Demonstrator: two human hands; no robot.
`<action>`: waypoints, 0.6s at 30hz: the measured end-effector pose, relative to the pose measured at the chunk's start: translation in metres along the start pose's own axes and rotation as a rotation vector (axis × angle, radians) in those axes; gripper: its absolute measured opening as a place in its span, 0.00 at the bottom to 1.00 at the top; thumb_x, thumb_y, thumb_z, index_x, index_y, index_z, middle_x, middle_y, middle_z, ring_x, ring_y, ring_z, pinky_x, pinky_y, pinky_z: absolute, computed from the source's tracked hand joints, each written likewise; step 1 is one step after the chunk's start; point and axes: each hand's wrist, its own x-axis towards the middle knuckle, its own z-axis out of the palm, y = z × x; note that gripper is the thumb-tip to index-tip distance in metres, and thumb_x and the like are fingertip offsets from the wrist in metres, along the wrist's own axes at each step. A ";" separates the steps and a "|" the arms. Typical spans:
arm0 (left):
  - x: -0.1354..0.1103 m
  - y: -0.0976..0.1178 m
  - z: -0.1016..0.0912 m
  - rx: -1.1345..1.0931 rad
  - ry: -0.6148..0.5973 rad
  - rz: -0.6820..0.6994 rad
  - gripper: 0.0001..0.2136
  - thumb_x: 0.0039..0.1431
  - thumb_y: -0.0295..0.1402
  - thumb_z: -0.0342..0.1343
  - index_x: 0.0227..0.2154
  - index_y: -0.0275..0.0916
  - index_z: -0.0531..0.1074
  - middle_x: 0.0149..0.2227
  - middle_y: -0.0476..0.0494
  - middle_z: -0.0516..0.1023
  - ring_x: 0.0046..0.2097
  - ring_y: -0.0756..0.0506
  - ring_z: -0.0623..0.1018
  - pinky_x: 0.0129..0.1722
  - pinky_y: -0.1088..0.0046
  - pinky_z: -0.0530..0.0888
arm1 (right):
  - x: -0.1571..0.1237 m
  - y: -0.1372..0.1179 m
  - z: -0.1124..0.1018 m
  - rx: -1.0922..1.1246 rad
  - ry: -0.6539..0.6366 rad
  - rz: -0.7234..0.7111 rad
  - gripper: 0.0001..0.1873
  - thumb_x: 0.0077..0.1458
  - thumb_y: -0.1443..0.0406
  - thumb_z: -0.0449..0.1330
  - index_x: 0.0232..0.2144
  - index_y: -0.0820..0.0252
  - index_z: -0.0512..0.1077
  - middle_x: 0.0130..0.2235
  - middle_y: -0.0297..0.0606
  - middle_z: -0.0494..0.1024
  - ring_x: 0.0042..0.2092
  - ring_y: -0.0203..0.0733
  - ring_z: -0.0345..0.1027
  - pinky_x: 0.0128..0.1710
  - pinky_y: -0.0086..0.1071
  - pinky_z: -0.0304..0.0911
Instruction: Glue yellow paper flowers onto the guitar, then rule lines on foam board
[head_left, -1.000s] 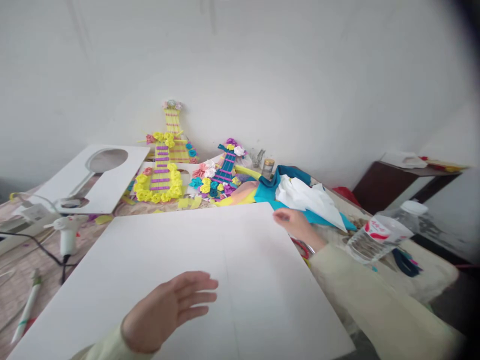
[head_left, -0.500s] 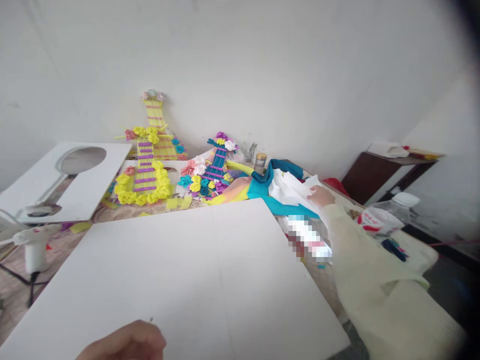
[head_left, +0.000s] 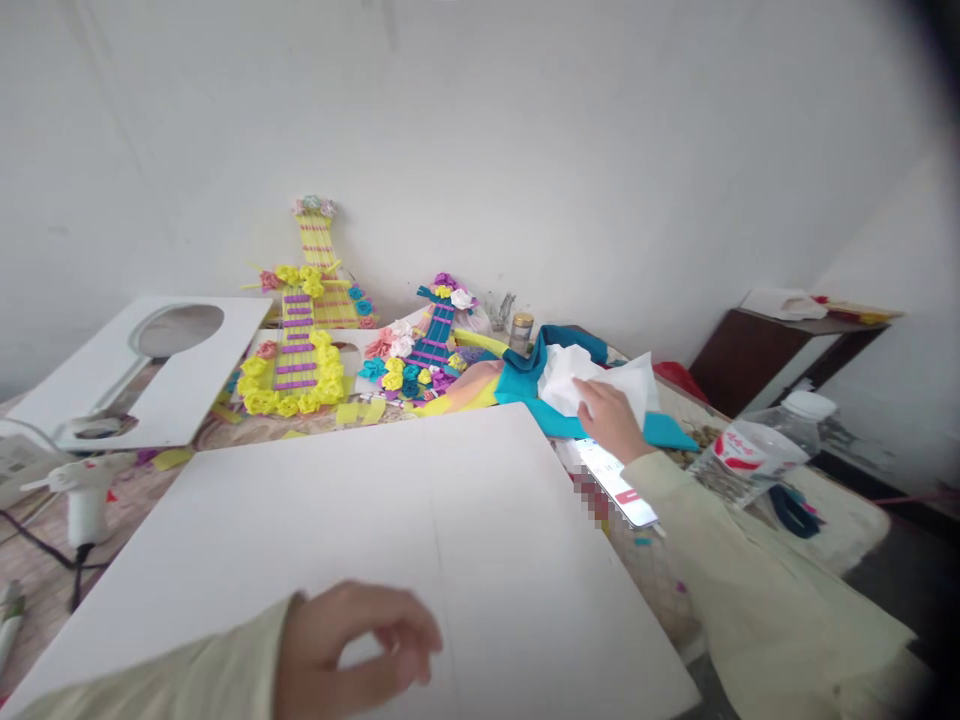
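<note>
A large white board (head_left: 360,520) with a faint line down it lies before me. Over its near part hovers my left hand (head_left: 360,640), fingers loosely curled, a gap between thumb and index finger, nothing visible in it. Reaching to the right, my right hand (head_left: 611,415) has its fingers stretched out against crumpled white paper (head_left: 566,370); whether they press it is unclear. The paper lies on folded teal material (head_left: 671,432). Just below that hand is a lit phone (head_left: 611,480), partly blurred out.
Flower-trimmed yellow (head_left: 296,345) and blue (head_left: 431,340) guitar-shaped crafts lean by the wall. At left are a white board with a guitar-shaped cutout (head_left: 45,370) and a corded glue gun (head_left: 88,510). A plastic bottle (head_left: 757,445) and brown cabinet (head_left: 739,360) stand right.
My left hand has come further into view over the board, moving up and right. The right hand has shifted left and down across the paper, its fingers now stretched out rather than pinching the edge.
</note>
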 end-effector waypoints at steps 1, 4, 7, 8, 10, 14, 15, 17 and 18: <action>0.016 0.007 -0.001 -0.036 -0.062 0.026 0.13 0.54 0.43 0.49 0.32 0.42 0.74 0.30 0.47 0.78 0.34 0.48 0.75 0.37 0.76 0.70 | -0.005 -0.008 -0.001 0.005 -0.034 -0.034 0.25 0.52 0.70 0.48 0.53 0.61 0.60 0.48 0.40 0.67 0.50 0.45 0.57 0.50 0.35 0.52; 0.062 0.017 -0.001 -0.107 -0.131 0.062 0.13 0.53 0.42 0.50 0.33 0.38 0.72 0.30 0.44 0.78 0.34 0.46 0.75 0.36 0.73 0.70 | -0.016 -0.015 -0.009 -0.015 -0.067 0.028 0.25 0.55 0.69 0.45 0.56 0.60 0.55 0.46 0.41 0.68 0.49 0.45 0.58 0.51 0.35 0.51; 0.088 0.017 0.005 -0.192 -0.141 0.083 0.13 0.52 0.41 0.52 0.32 0.37 0.72 0.30 0.42 0.77 0.34 0.46 0.75 0.36 0.71 0.71 | -0.019 0.003 -0.018 -0.068 -0.058 0.231 0.24 0.54 0.69 0.45 0.55 0.65 0.54 0.48 0.46 0.65 0.51 0.49 0.54 0.53 0.39 0.47; 0.092 0.015 0.008 -0.217 -0.149 0.087 0.13 0.52 0.42 0.52 0.32 0.36 0.72 0.29 0.42 0.77 0.34 0.46 0.75 0.36 0.71 0.71 | -0.019 0.012 -0.020 -0.087 -0.073 0.300 0.26 0.52 0.69 0.48 0.55 0.66 0.53 0.50 0.48 0.62 0.53 0.51 0.52 0.53 0.41 0.47; 0.096 0.013 0.014 -0.234 -0.168 0.090 0.14 0.51 0.42 0.53 0.31 0.36 0.72 0.29 0.42 0.76 0.33 0.46 0.74 0.36 0.71 0.71 | -0.018 0.030 -0.020 -0.119 -0.141 0.431 0.34 0.48 0.69 0.53 0.57 0.67 0.49 0.53 0.53 0.57 0.54 0.57 0.49 0.51 0.46 0.49; 0.098 0.012 0.023 -0.220 -0.199 0.083 0.14 0.51 0.42 0.52 0.32 0.35 0.72 0.29 0.42 0.77 0.32 0.47 0.75 0.35 0.71 0.71 | -0.009 0.056 -0.009 -0.129 -0.359 0.628 0.34 0.46 0.71 0.57 0.56 0.64 0.52 0.47 0.52 0.63 0.50 0.59 0.55 0.44 0.48 0.56; 0.098 0.012 0.024 -0.210 -0.204 0.082 0.14 0.51 0.42 0.52 0.32 0.35 0.72 0.29 0.42 0.77 0.32 0.47 0.75 0.35 0.71 0.71 | -0.005 0.060 -0.007 -0.122 -0.410 0.656 0.29 0.48 0.70 0.57 0.54 0.63 0.56 0.45 0.49 0.65 0.49 0.56 0.57 0.44 0.48 0.56; 0.098 0.013 0.023 -0.162 -0.201 0.088 0.14 0.52 0.42 0.52 0.32 0.35 0.72 0.29 0.41 0.77 0.32 0.46 0.75 0.34 0.71 0.71 | 0.004 0.065 -0.003 -0.108 -0.480 0.697 0.19 0.52 0.66 0.57 0.47 0.63 0.63 0.44 0.44 0.66 0.48 0.51 0.58 0.46 0.48 0.56; 0.097 0.014 0.022 -0.130 -0.195 0.095 0.14 0.52 0.42 0.51 0.32 0.35 0.72 0.30 0.41 0.77 0.33 0.46 0.75 0.33 0.72 0.71 | 0.008 0.067 -0.003 -0.098 -0.496 0.706 0.15 0.54 0.64 0.57 0.44 0.63 0.65 0.44 0.42 0.66 0.48 0.48 0.59 0.47 0.48 0.55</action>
